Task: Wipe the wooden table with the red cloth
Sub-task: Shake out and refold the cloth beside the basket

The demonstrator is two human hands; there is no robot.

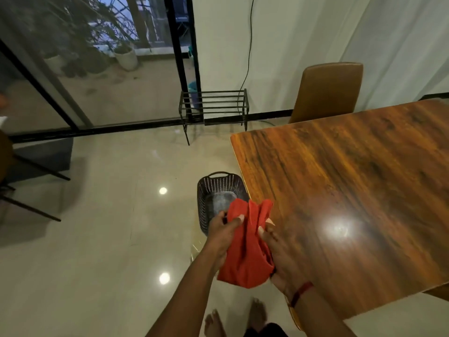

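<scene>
The red cloth is bunched up between both hands, just off the left edge of the wooden table. My left hand grips its left side with the thumb on top. My right hand holds its right side, over the table's left edge. The glossy tabletop fills the right half of the view and reflects a ceiling light.
A dark perforated plastic basket stands on the tiled floor beside the table's left edge, beyond my hands. A brown chair is at the table's far side. A black metal rack stands by the wall. Chair legs show at left.
</scene>
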